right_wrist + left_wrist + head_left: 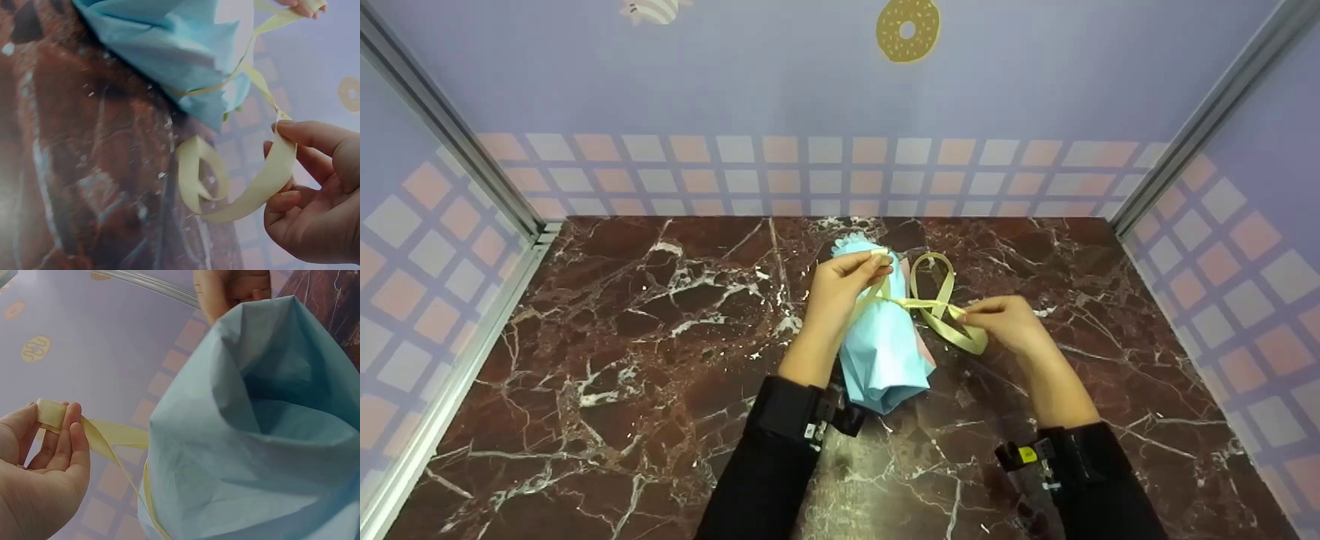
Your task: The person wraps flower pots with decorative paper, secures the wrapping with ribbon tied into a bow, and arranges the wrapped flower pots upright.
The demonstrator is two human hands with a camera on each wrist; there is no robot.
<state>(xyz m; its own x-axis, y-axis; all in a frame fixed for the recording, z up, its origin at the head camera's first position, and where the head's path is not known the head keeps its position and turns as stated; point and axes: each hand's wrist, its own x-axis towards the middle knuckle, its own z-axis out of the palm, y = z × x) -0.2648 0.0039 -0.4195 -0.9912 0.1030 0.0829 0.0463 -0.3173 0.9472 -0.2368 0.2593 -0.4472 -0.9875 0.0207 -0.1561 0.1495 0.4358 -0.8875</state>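
Note:
A light blue paper wrap (pixel 885 352) lies on the marble-patterned table, its open, folded end facing me and a frilly edge (pixel 851 241) at the far end. Pale yellow ribbon (pixel 919 303) runs round its middle. My left hand (pixel 840 289) pinches one end of the ribbon above the wrap, between thumb and fingers. To the right, my right hand (pixel 1009 322) pinches the other stretch of ribbon, drawn out sideways from the wrap. Beyond that grip the ribbon's long tail (pixel 194 174) hangs in loose loops beside the wrap. A pink patch (pixel 922 345) shows along the wrap's right side.
Purple walls with pink and white squares (pixel 870 176) enclose the table (pixel 622 375) at the back and both sides. Metal corner strips (pixel 1192 124) run up where the walls meet. Dark sleeves with wrist cameras (pixel 814 420) cover both forearms.

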